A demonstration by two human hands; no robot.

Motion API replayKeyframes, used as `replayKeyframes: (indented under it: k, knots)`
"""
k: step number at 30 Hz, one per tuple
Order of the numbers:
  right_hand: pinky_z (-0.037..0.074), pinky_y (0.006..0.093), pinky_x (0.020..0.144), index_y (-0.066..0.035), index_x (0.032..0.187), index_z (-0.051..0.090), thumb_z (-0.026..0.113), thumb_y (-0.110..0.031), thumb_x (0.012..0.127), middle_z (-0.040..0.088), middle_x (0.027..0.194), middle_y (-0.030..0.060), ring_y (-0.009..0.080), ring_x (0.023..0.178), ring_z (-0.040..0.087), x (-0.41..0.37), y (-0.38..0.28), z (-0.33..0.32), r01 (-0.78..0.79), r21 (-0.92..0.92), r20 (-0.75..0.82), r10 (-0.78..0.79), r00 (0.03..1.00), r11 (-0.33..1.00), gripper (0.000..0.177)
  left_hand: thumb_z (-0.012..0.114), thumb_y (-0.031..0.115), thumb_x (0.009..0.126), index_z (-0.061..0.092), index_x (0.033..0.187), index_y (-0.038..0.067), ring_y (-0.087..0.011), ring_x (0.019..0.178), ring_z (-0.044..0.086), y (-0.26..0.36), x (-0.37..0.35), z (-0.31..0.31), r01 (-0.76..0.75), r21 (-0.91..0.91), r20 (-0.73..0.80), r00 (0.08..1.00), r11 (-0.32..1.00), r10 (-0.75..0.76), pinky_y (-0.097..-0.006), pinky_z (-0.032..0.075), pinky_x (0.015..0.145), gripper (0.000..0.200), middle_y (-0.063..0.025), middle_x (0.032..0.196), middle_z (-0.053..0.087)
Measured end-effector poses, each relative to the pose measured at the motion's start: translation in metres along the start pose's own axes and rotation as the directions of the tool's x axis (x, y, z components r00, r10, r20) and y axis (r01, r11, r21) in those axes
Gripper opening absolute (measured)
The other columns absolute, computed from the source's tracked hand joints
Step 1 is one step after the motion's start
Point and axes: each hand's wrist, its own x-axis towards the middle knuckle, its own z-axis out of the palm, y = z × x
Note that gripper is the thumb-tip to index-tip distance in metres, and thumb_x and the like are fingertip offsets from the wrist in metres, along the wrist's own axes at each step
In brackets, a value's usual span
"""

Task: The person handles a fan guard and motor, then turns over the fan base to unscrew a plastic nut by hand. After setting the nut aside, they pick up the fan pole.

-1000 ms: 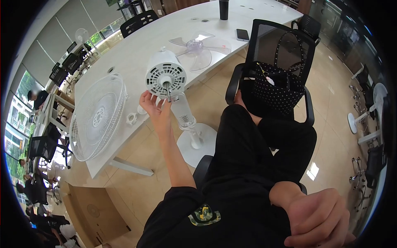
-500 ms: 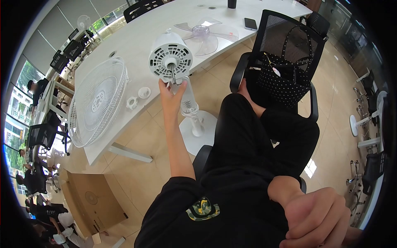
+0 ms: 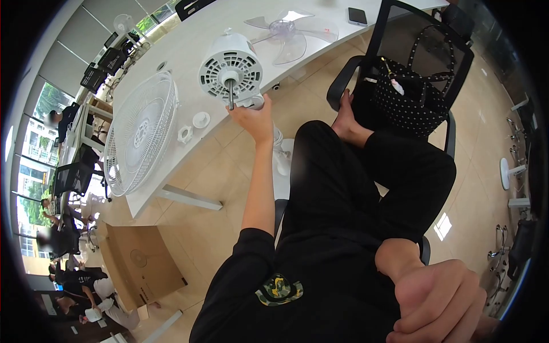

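A white stand fan's motor head (image 3: 233,63) faces me without grille or blades, its bare metal shaft pointing my way. My left hand (image 3: 251,119) is closed around the neck just under the motor, its far fingers hidden. Behind the forearm, the fan's white base (image 3: 283,177) is partly covered. Lower right and close to the camera, my right hand (image 3: 437,300) is curled into a fist; the inside of the fingers is hidden. On the table are the white wire grilles (image 3: 140,134), a clear fan blade (image 3: 283,30), a round white cap (image 3: 201,120) and a white ring nut (image 3: 184,134).
A phone (image 3: 357,16) lies near the edge of the white table (image 3: 171,54). A black chair (image 3: 343,86) with a dotted bag (image 3: 409,94) stands at the right. A cardboard box (image 3: 146,266) sits on the floor at lower left. Other people are farther left.
My left hand has shifted right around the fan neck, and the motor head has turned slightly. The whole view has shifted a little. My right hand stays curled in place.
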Motion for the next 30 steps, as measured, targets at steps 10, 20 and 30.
replayKeyframes:
  k: [10, 20, 30]
  knots:
    - [0.037, 0.0253, 0.031, -0.011, 0.063, 0.048, 0.067, 0.002, 0.081, 0.051, 0.044, 0.0025, 0.0137, 0.031, 0.044, 0.000, 0.020, -0.039, -0.070, 0.091, -0.230, 0.089, 0.969, 0.993, 0.029, 0.090, 0.026, 0.068, 0.056, 0.125, -0.002, -0.0416, 0.115, 0.050, -0.011, 0.018, -0.020, 0.016, -0.012, 0.259, 0.966, 1.000, -0.013, -0.0513, 0.040, 0.100, 0.072, -0.0229, 0.125, 0.052]
    - [0.044, 0.0215, 0.055, -0.003, 0.113, 0.057, 0.051, 0.002, 0.100, 0.053, 0.076, 0.0023, 0.0105, 0.060, 0.053, -0.098, 0.185, -0.165, -0.702, -0.057, -0.319, 0.653, 0.687, 0.710, 0.015, 0.090, 0.026, 0.067, 0.064, 0.111, -0.001, -0.0357, 0.101, 0.060, -0.004, 0.014, -0.013, 0.043, -0.115, 0.185, 0.982, 0.992, -0.021, -0.0464, 0.048, 0.088, 0.058, -0.0185, 0.111, 0.061]
    - [0.043, 0.0437, 0.109, -0.002, 0.143, 0.050, 0.087, -0.034, 0.079, 0.054, 0.141, 0.0219, 0.0349, 0.133, 0.051, -0.251, 0.324, -0.219, -0.770, -0.567, -0.028, 0.927, 0.375, 0.294, 0.080, 0.089, 0.019, 0.069, 0.067, 0.102, -0.003, -0.0273, 0.088, 0.066, 0.009, 0.018, -0.017, 0.196, -0.124, 0.227, 0.960, 0.973, -0.165, -0.0406, 0.053, 0.079, 0.046, -0.0148, 0.098, 0.067]
